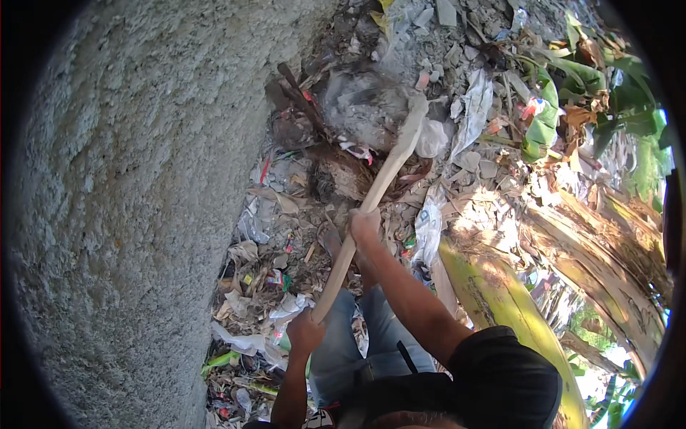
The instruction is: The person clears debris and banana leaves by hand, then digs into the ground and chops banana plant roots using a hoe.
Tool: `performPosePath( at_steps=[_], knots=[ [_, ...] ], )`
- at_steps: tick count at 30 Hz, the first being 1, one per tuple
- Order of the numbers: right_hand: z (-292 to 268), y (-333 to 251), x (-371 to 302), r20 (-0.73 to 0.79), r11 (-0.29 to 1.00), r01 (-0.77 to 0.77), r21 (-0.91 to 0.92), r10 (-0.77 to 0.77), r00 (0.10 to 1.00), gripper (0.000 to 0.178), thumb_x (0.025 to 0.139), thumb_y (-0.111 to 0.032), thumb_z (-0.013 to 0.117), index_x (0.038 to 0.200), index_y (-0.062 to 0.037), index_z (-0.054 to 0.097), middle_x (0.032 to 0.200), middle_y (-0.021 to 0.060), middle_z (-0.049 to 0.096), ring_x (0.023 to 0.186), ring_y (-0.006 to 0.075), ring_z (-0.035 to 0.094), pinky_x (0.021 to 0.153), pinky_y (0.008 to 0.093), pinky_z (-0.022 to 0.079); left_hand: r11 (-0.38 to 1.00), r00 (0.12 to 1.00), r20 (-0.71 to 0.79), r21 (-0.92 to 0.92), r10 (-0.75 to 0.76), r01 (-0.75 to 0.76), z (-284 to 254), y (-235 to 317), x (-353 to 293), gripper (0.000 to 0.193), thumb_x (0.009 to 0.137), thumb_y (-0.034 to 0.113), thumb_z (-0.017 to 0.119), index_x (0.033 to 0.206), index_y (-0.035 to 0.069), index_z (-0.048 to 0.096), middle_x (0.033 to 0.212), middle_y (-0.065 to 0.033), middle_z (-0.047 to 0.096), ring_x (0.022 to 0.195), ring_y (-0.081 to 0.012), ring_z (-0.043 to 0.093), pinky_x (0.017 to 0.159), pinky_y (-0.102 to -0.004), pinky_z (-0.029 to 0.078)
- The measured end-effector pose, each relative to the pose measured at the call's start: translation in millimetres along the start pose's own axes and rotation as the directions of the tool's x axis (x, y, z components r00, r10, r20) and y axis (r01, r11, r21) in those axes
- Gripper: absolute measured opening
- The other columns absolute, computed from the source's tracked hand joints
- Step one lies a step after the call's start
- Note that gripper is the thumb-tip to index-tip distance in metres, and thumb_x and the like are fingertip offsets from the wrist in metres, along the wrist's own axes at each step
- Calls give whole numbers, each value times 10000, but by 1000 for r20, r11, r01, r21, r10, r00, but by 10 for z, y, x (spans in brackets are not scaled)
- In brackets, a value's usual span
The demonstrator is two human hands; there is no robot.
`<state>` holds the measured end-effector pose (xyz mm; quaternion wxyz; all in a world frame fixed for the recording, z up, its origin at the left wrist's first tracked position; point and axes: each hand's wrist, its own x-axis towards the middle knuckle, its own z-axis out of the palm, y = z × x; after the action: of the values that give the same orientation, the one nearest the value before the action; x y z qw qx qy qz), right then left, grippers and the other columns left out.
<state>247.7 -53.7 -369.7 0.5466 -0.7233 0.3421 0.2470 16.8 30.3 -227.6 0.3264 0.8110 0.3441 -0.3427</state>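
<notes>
Both my hands grip the pale wooden handle of a hoe (386, 174), which slants from lower left to upper right. My left hand (305, 332) is wrapped round the handle's lower end, close to my left leg. Farther up, my right hand (365, 227) is closed round the middle of the shaft. At the far end, a broad grey patch (362, 106) that looks like the hoe's head is smeared by motion and dust. It lies over loose soil and rubbish, beside a brown fibrous stump (341, 176).
A rough grey wall (143, 214) rises along the left. Plastic scraps, dry leaves and stones litter the ground. A white plastic sheet (429, 227) lies right of the handle. Thick yellow-green banana stems (504, 304) lean at right, with green leaves (547, 118) beyond.
</notes>
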Motion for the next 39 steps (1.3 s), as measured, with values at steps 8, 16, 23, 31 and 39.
performPosePath(
  at_steps=[8, 16, 23, 31, 39],
  knots=[
    [-548, -574, -222, 135, 985, 21, 169, -44, 990, 294, 723, 9, 575, 937, -51, 382, 676, 45, 458, 451, 129, 473, 393, 279, 411, 994, 1000, -28, -112, 5, -8, 317, 411, -315, 275, 674, 251, 672, 876, 79, 602, 755, -179, 644, 718, -391, 628, 654, -484, 500],
    [-555, -2395, 1040, -70, 883, 378, -278, -411, 909, 160, 735, -102, 614, 702, 10, 504, 572, 54, 508, 446, 160, 487, 418, 316, 401, 840, 938, -166, -418, 305, -347, 140, 1730, 1337, 346, 666, 208, 649, 957, 27, 605, 747, -193, 635, 736, -402, 618, 667, -478, 494],
    [-421, -360, 1407, 69, 603, 104, -791, -81, 994, 403, 689, -158, 588, 922, 169, 571, 961, 312, 619, 953, 387, 618, 866, 398, 461, 911, 995, 96, -409, -22, 60, 403, 870, 199, 491, 653, 221, 650, 1086, 1, 577, 899, -241, 638, 826, -394, 621, 755, -464, 484],
    [-662, -733, 1858, 181, 759, -6, -651, 164, 970, 153, 723, -144, 521, 790, -8, 549, 650, 102, 519, 503, 237, 507, 470, 368, 469, 841, 994, 58, -530, -89, 106, 113, 1537, 51, 289, 692, 162, 636, 932, 26, 551, 818, -192, 639, 808, -398, 626, 731, -483, 493],
    [-362, -829, 1417, 333, 750, -165, -641, 465, 820, 123, 761, -153, 510, 822, -49, 530, 602, 51, 439, 486, 213, 478, 481, 378, 519, 843, 991, 48, -522, -123, 130, 122, 1464, 14, 240, 680, 134, 613, 896, 30, 599, 804, -178, 652, 739, -332, 665, 651, -436, 534]
  ],
)
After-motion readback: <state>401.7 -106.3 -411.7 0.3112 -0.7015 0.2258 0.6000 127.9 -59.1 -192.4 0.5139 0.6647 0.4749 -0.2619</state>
